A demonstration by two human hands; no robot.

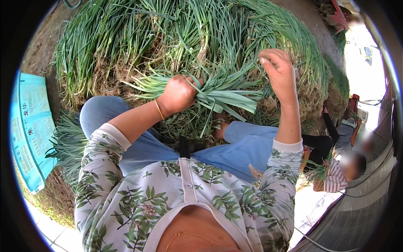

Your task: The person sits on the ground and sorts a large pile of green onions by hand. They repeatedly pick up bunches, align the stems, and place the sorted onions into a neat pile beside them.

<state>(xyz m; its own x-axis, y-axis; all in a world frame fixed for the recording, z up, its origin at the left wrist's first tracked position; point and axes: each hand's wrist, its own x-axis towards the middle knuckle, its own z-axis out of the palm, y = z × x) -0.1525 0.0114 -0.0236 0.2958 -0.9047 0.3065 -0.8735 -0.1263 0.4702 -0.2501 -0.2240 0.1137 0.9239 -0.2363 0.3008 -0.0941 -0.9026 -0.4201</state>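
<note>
My left hand is closed around the middle of a bunch of green onions. The pale stem ends stick out to the left, while flat green leaves fan out to the right and droop over my lap. My right hand is raised beyond the leaf tips, its fingers curled and thumb near them; whether it pinches a leaf cannot be told. Right behind both hands lies a broad heap of green onions, with dry roots towards me and leaves pointing away.
At the left stands a turquoise plastic crate bearing writing. More onion leaves lie beside my bent knee. Loose leaf trimmings cover the ground between my legs. At the right sit a person in a striped top and another person.
</note>
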